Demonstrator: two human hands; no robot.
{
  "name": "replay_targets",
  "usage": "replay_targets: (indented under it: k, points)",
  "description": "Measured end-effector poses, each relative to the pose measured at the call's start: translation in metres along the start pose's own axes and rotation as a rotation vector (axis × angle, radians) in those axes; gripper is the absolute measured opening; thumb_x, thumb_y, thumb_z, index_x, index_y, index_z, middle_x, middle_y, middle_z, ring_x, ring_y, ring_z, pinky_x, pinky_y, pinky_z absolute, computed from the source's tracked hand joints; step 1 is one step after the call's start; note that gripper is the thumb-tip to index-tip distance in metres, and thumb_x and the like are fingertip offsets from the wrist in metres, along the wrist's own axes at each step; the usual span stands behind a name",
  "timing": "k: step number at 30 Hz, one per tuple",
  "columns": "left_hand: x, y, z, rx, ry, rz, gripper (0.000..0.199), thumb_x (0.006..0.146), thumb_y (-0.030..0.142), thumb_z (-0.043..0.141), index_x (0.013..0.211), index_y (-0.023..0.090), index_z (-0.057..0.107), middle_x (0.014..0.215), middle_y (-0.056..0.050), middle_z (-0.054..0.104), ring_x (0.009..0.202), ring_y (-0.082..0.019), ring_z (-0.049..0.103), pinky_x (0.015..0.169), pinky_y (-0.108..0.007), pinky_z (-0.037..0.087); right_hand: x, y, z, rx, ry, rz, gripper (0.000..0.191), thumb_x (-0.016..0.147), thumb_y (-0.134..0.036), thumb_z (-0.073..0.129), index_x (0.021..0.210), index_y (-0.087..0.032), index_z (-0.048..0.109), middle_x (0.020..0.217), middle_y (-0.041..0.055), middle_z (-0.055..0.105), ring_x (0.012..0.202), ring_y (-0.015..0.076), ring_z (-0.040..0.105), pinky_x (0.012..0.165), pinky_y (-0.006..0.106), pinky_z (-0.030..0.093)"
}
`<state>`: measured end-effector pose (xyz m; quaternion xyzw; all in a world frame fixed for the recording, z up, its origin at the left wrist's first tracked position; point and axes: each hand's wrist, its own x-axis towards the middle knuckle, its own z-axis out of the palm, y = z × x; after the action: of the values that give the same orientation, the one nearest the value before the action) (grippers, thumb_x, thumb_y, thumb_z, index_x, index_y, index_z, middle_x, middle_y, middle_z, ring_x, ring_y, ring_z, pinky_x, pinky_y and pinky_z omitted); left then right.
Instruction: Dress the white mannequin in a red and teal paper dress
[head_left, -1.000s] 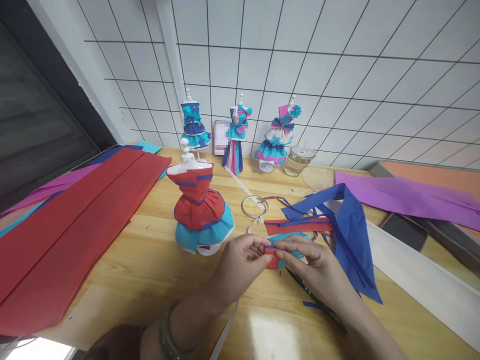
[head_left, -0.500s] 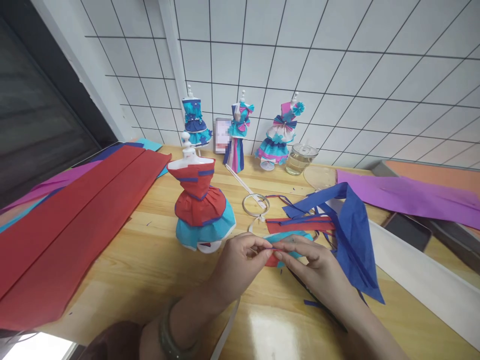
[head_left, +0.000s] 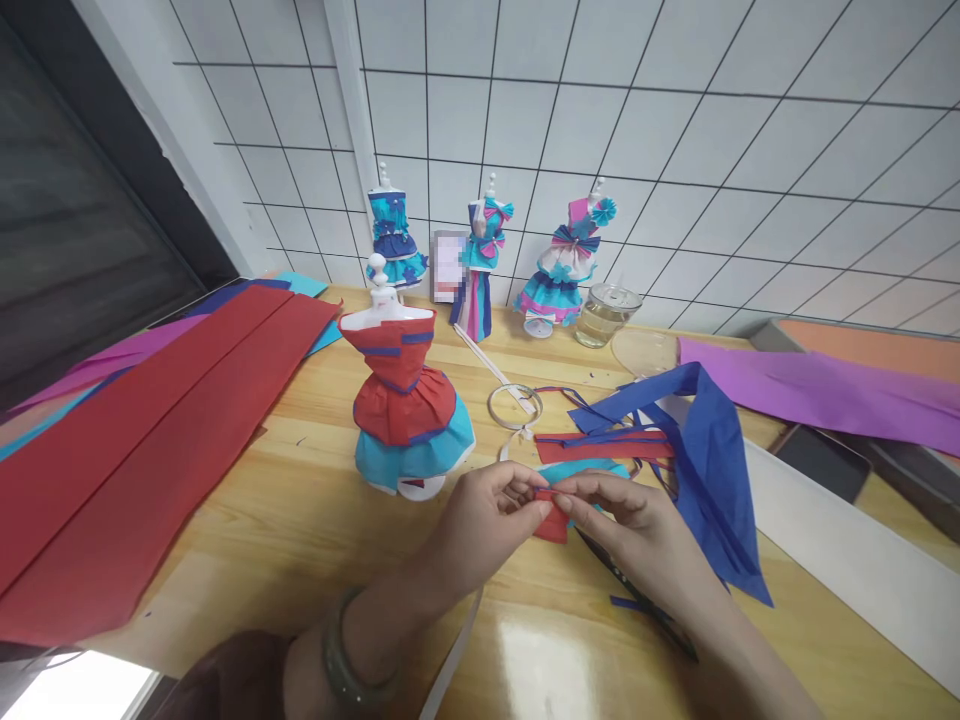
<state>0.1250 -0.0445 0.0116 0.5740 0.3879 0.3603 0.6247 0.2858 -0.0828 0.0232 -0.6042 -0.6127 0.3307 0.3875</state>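
Observation:
My left hand and my right hand meet above the wooden table, both pinching a small red paper piece with a thin blue strip along its top. Just behind it lie teal, red and blue paper strips. A small mannequin in a red and teal paper dress stands left of my hands, a little farther back. Dark scissors lie under my right wrist.
Large red paper sheets cover the left side. Crumpled blue paper and purple paper lie right. Three dressed mannequins, a glass jar and a tape ring stand near the tiled wall. A white strip runs along the right.
My fingers have worked along the red piece, and more of it now hangs below them. The view has shifted slightly; the mannequins stay put.

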Motion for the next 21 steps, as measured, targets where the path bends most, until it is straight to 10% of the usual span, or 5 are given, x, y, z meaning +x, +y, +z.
replay_targets:
  k: [21]
  points:
    - [-0.0007, -0.0015, -0.0064, 0.038, -0.034, 0.039, 0.024, 0.081, 0.032, 0.056, 0.075, 0.012, 0.069, 0.068, -0.003, 0.067, 0.065, -0.014, 0.058, 0.063, -0.023, 0.045, 0.0006, 0.0006, -0.002, 0.18, 0.013, 0.096, 0.028, 0.071, -0.045, 0.069, 0.077, -0.019, 0.071, 0.072, 0.0048, 0.072, 0.065, 0.0177, 0.064, 0.061, 0.028, 0.053]
